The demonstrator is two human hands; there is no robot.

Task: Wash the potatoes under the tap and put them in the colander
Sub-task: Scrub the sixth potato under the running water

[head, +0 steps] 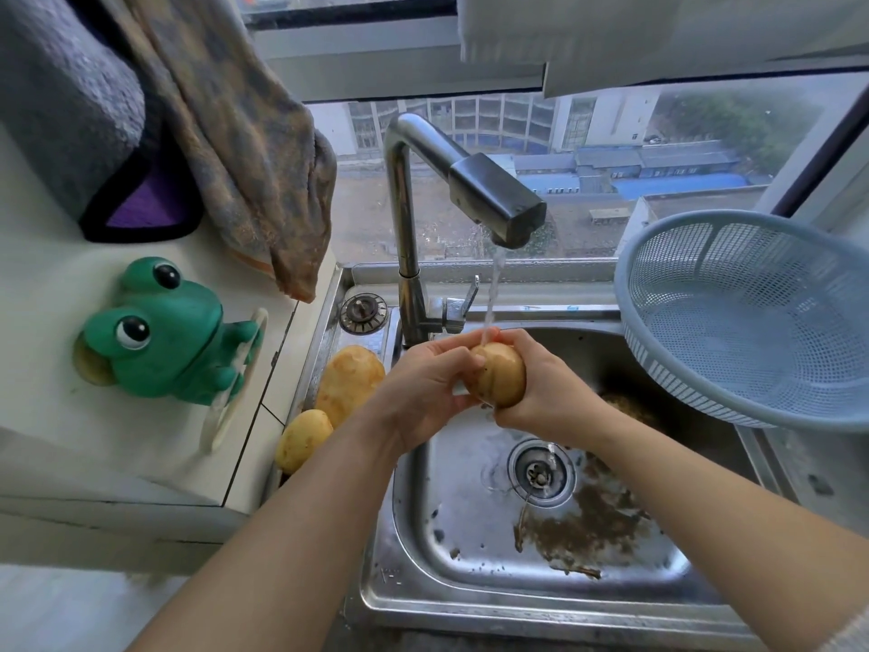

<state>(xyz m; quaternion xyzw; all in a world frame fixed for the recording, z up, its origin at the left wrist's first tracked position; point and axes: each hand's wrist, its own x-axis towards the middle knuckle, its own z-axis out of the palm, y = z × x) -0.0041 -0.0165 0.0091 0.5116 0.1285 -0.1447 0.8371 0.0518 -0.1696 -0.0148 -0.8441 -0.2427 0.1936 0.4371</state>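
Fingers (449,352) of the left hand (418,388) curl around the left side of one potato (501,374), and the right hand (550,397) wraps it from the right. Both hands grasp it together, directly under the stream from the tap (498,200). I judge that this double hold lets the palms rub the skin while the water carries the dirt down.

On the white surface at far left sit a green frog figure (160,331) and hanging towels (244,157). Two more potatoes (350,383) lie on the steel ledge left of the basin, probably not yet washed. In the sink (423,524) brown grit lies around the drain (541,470). At right the blue colander (752,322) leans tilted at the sink's edge — empty, and near enough for an easy drop. Behind, a window (611,134) looks over rooftops.
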